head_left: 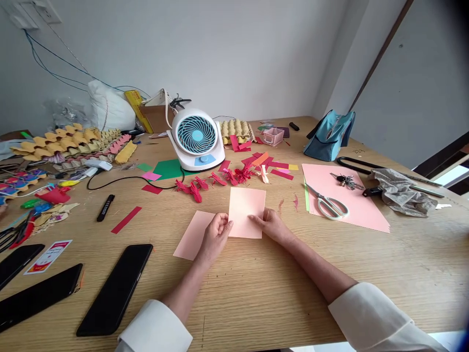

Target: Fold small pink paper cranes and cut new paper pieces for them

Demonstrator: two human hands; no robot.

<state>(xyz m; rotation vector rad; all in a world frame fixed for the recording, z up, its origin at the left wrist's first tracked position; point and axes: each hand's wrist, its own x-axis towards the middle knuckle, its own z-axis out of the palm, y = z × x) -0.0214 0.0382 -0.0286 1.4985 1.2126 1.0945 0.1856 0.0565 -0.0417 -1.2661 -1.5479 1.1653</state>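
A pale pink sheet of paper [246, 208] is held up off the table between both hands. My left hand [216, 233] pinches its lower left edge, thumb against the paper and fingers curled. On the opposite side my right hand [273, 225] grips the right edge, its thumb lying on the front face. Under and beside my left hand lies a second pink sheet [192, 237], partly covered by that hand. Beyond the held sheet, several red paper flowers [198, 188] form a row, with a pale pink one [263, 175] at the right end.
A white fan [198, 137] stands behind the flowers, among red paper strips [282, 174]. Scissors [331, 205] and keys [347, 182] rest on a large pink sheet [359, 212] at right. Black phones [116, 288], a marker [106, 208] and egg trays [69, 142] occupy the left.
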